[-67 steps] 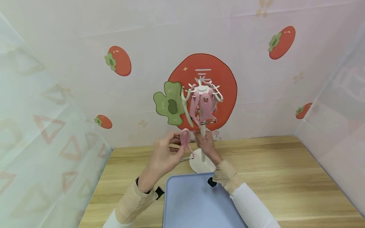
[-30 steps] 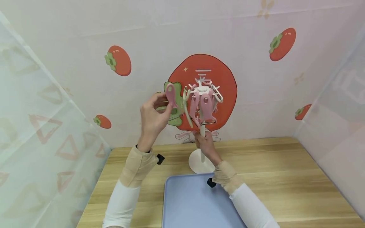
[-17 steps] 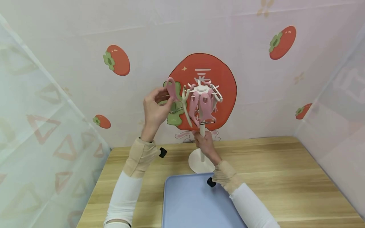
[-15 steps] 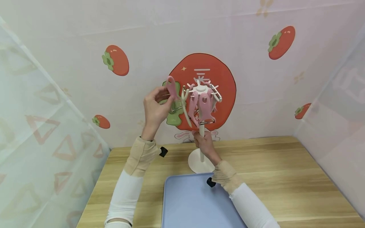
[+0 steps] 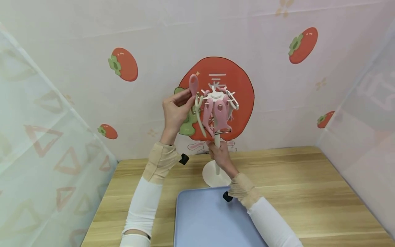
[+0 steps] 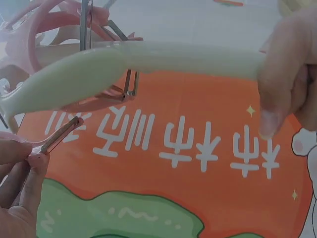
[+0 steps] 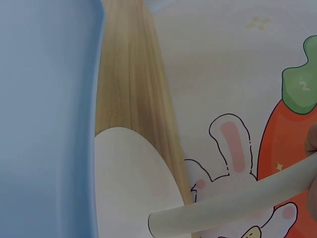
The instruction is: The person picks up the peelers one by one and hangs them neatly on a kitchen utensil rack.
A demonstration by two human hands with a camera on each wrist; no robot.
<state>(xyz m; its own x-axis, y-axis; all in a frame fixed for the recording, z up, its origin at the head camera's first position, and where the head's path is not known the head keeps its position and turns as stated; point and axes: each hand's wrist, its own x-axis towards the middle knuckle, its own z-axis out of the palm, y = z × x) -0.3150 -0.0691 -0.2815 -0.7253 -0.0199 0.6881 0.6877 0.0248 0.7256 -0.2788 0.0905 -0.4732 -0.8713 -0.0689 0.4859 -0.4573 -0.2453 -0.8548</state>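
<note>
My left hand (image 5: 175, 111) pinches a pink fish-shaped peeler (image 5: 193, 85) by its lower part, its looped end pointing up. It is just left of the hooked top (image 5: 215, 95) of a white stand; I cannot tell whether it touches a hook. In the left wrist view, the peeler's metal blade (image 6: 62, 134) sticks out past the fingers. Several peelers hang from the hooks, among them a pink peeler (image 5: 220, 116) at the front and a cream peeler (image 5: 199, 118) on the left. My right hand (image 5: 221, 156) grips the stand's pole (image 7: 223, 206) below them.
The stand's round white base (image 5: 211, 173) is on a wooden table (image 5: 293, 185). A blue tray (image 5: 213, 216) lies in front of it, near the base. Behind rises a pale printed backdrop (image 5: 160, 37), with fabric side walls left and right.
My left hand has raised the pink peeler from beside the pole to the height of the hooks, then moved it right, closer to them. The right hand has kept its grip on the pole.
</note>
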